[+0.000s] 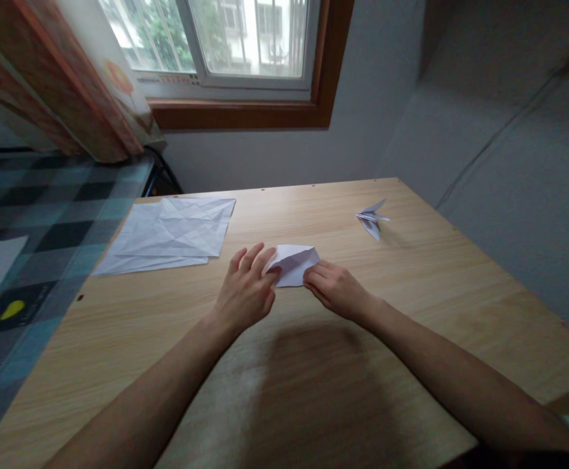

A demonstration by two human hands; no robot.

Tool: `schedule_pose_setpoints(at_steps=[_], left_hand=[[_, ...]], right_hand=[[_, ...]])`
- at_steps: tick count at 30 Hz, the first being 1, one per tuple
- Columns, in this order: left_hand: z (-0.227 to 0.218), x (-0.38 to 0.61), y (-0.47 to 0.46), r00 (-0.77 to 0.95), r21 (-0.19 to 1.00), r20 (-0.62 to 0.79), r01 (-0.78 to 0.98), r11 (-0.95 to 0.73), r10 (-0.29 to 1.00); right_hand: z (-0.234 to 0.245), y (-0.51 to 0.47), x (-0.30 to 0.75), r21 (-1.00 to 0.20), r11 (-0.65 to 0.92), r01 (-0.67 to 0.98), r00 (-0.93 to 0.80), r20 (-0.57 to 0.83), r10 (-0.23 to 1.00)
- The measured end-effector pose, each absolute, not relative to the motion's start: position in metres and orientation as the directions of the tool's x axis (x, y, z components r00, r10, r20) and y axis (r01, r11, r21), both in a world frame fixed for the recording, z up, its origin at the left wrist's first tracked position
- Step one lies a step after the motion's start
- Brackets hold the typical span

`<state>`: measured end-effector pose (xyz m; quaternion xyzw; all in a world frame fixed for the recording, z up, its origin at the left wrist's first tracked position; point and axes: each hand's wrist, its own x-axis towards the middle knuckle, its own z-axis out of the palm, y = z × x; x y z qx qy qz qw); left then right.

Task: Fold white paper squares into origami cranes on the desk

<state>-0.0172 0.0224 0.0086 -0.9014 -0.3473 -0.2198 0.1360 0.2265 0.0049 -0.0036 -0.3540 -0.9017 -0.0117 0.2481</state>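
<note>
A small folded piece of white paper lies on the wooden table between my hands, its upper layer lifted into a raised fold. At its left edge, my left hand has the thumb and a finger on the paper, the other fingers bent and raised. My right hand pinches the paper's right edge, fingers pressed together. The fingertips of both hands partly cover the paper's sides.
Creased white sheets lie stacked at the table's back left. A folded paper figure with pointed wings stands at the back right. Left of the wooden table is a surface with checked cloth. A window and walls are behind.
</note>
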Motion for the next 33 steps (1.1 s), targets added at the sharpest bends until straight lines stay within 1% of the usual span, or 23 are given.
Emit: schedule_pose_setpoints(at_steps=[3,7,10,14,16,19,24,30,33], left_hand=[[0.008,-0.018,0.024,0.661,-0.107,0.538,0.67,-0.735,0.524],[0.009,-0.017,0.025,0.666,-0.161,0.624,0.621,-0.767,0.408],[0.01,-0.015,0.023,0.661,-0.178,0.668,0.589,-0.789,0.343],[0.011,-0.013,0.021,0.662,-0.151,0.681,0.545,-0.825,0.313],[0.011,-0.013,0.021,0.659,-0.136,0.682,0.542,-0.829,0.319],[0.012,-0.012,0.022,0.637,-0.099,0.68,0.569,-0.817,0.362],[0.012,-0.009,0.024,0.578,-0.023,0.669,0.644,-0.764,0.468],[0.0,-0.011,0.031,0.461,0.133,0.684,0.683,-0.718,0.566],[-0.004,-0.012,0.033,0.468,0.137,0.667,0.689,-0.712,0.58]], right_hand=[[-0.006,0.005,0.228,-0.212,0.758,0.617,-0.609,0.481,0.63],[-0.004,0.002,0.229,-0.305,0.754,0.581,-0.585,0.488,0.648],[-0.002,-0.001,0.228,-0.302,0.737,0.605,-0.573,0.478,0.666],[-0.001,-0.002,0.225,-0.27,0.702,0.659,-0.55,0.463,0.695],[-0.002,-0.001,0.224,-0.306,0.675,0.671,-0.514,0.464,0.722],[-0.005,0.001,0.223,-0.36,0.659,0.66,-0.474,0.482,0.737],[-0.009,0.003,0.224,-0.378,0.673,0.636,-0.467,0.505,0.726],[-0.012,0.004,0.223,-0.397,0.669,0.628,-0.461,0.502,0.731],[-0.011,0.005,0.222,-0.38,0.672,0.636,-0.48,0.486,0.73]])
